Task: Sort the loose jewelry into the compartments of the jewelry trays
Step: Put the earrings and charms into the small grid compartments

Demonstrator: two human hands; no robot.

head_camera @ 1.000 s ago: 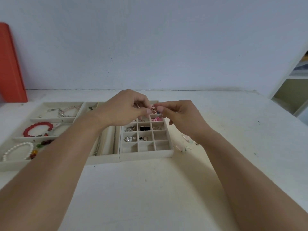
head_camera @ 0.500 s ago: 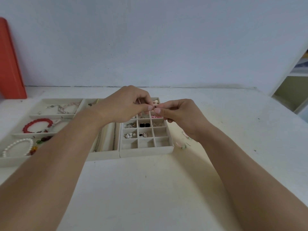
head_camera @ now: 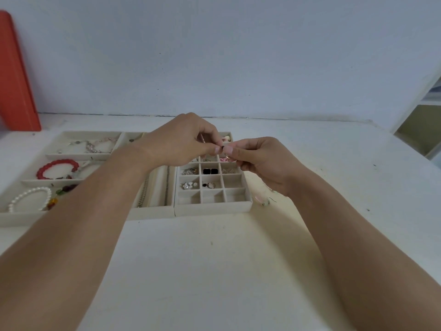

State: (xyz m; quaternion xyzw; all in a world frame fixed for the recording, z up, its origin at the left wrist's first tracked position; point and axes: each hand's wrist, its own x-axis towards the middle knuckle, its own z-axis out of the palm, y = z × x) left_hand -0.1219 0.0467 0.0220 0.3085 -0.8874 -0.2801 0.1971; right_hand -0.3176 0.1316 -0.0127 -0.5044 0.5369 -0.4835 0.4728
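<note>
Currently both hands meet above the far rows of the small grid tray [head_camera: 213, 206]. Left hand [head_camera: 183, 142]: fingers curled, thumb and forefinger pinching one end of a small earring [head_camera: 226, 156]. Right hand [head_camera: 260, 161]: fingers curled, pinching the same piece from the other side; a thin ring-shaped loop hangs below its fingertips.

Change over the last second: the hands have drawn closer together, and the piece stays off the tray. Judgement: the piece is being fastened or paired, not yet placed.

Grid tray, near row: compartments unfilled. Black studs [head_camera: 210, 171] in the middle cell.

Loose pieces [head_camera: 262, 201]: on the table just beside the tray's near right corner, unsorted.

Bracelet tray [head_camera: 14, 219]: along the table's left edge, holding a red bracelet [head_camera: 57, 168] and a pearl bracelet [head_camera: 29, 198].
</note>
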